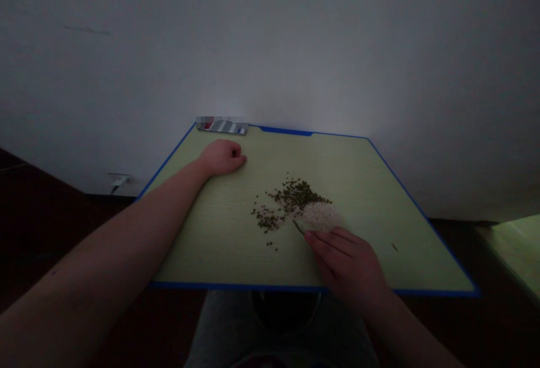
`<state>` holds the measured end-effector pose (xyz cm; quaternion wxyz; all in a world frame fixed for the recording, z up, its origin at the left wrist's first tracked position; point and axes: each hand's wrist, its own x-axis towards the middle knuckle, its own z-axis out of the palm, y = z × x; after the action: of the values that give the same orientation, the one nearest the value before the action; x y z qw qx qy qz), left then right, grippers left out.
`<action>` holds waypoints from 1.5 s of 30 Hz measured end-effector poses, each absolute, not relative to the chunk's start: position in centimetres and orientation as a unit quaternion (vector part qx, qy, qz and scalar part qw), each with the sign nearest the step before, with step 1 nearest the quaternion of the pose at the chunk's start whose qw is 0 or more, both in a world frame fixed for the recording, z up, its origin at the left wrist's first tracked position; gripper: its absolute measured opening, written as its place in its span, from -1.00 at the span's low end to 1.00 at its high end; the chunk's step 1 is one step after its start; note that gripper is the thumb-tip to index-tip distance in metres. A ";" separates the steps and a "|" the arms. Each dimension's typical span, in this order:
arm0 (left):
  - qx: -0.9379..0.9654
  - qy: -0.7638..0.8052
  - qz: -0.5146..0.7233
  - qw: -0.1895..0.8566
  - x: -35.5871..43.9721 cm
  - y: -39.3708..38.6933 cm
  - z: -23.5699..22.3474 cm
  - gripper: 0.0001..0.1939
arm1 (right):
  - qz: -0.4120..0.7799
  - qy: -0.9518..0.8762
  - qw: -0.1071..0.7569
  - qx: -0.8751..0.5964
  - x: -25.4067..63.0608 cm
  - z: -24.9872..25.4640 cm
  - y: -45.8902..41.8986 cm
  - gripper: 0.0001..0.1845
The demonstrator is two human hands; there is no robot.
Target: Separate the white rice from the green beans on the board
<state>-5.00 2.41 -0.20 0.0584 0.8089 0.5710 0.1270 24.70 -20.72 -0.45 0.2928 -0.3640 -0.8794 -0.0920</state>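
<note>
My right hand [348, 255] rests low over the table, fingers pinched round a thin dark stick [298, 227]. The stick's tip points left, toward the gap between the grains; its exact kind is not clear. Just beyond my fingers lies a pale heap of rice-like grains [321, 215]. Small dark green beans [297, 193] spread to the left of and behind that heap, with a looser patch of beans and pale grains [268, 219] nearer the left. My left hand [223, 157] is closed in a loose fist on the table's left side, apart from the grains.
The pale yellow-green table [358, 171] has a blue edge. At its back left corner lies a flat phone-like object [223, 126], partly blurred. A short thin dark piece [395, 247] lies at the right. A dark round container [287, 309] is below the front edge. A wall stands behind.
</note>
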 end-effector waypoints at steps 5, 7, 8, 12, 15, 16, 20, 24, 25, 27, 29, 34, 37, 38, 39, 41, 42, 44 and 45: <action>0.807 0.574 0.124 0.066 -4.9 2.3 0.0 -0.71 | -0.085 -0.881 0.307 -0.351 24.4 -0.3 -20.8 -0.69; 0.808 0.573 0.121 0.061 -4.9 2.3 -0.1 -0.70 | -0.080 -0.885 0.304 -0.343 24.3 -0.3 -21.1 -0.70; 0.809 0.573 0.119 0.058 -4.9 2.3 -0.1 -0.70 | -0.078 -0.888 0.303 -0.338 24.3 -0.3 -21.2 -0.71; 0.809 0.574 0.118 0.050 -5.0 2.6 -0.3 -0.70 | -0.074 -0.892 0.303 -0.329 23.7 -0.4 -21.6 -0.72; 0.811 0.570 0.119 0.053 -5.0 2.6 -0.3 -0.70 | -0.067 -0.891 0.308 -0.327 23.3 -0.4 -21.5 -0.71; 0.811 0.570 0.120 0.054 -5.0 2.5 -0.3 -0.70 | -0.063 -0.891 0.309 -0.326 23.2 -0.4 -21.4 -0.71; 0.811 0.569 0.125 0.056 -5.0 2.4 -0.2 -0.70 | -0.035 -0.888 0.323 -0.326 22.9 -0.2 -20.7 -0.71; 0.812 0.568 0.125 0.051 -5.1 2.5 -0.3 -0.70 | -0.012 -0.880 0.342 -0.330 22.8 0.0 -20.2 -0.72; 0.811 0.569 0.124 0.051 -5.1 2.5 -0.4 -0.70 | -0.007 -0.879 0.343 -0.330 22.8 0.1 -20.2 -0.72; 0.811 0.570 0.123 0.050 -5.1 2.5 -0.4 -0.70 | 0.000 -0.881 0.342 -0.326 22.8 0.1 -20.3 -0.72; 0.810 0.570 0.124 0.052 -5.1 2.5 -0.4 -0.72 | 0.004 -0.883 0.339 -0.324 22.8 0.1 -20.5 -0.72; 0.810 0.571 0.120 0.052 -5.0 2.5 -0.3 -0.72 | 0.008 -0.882 0.344 -0.323 22.8 0.1 -20.8 -0.70; 0.814 0.567 0.120 0.050 -5.0 2.5 -0.3 -0.71 | 0.010 -0.883 0.345 -0.317 22.7 0.1 -20.8 -0.68; 0.814 0.566 0.120 0.049 -5.0 2.5 -0.3 -0.71 | 0.011 -0.884 0.344 -0.317 22.7 0.1 -20.7 -0.69; 0.813 0.567 0.122 0.049 -5.0 2.5 -0.3 -0.71 | 0.013 -0.884 0.344 -0.318 22.7 0.1 -20.7 -0.69; 0.811 0.570 0.122 0.050 -5.0 2.5 -0.3 -0.71 | 0.013 -0.882 0.344 -0.321 22.6 0.1 -20.6 -0.71; 0.810 0.571 0.122 0.051 -4.9 2.4 -0.2 -0.71 | 0.012 -0.882 0.342 -0.323 22.5 0.1 -20.6 -0.71; 0.809 0.572 0.123 0.053 -4.9 2.4 -0.1 -0.71 | 0.012 -0.883 0.340 -0.324 22.4 0.0 -20.6 -0.72; 0.809 0.572 0.123 0.054 -4.9 2.3 -0.1 -0.71 | 0.013 -0.883 0.339 -0.325 22.3 0.0 -20.7 -0.71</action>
<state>-4.87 2.34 -0.10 0.0541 0.8091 0.5721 0.1232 22.31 -20.69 0.01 0.3386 -0.3251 -0.8829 0.0127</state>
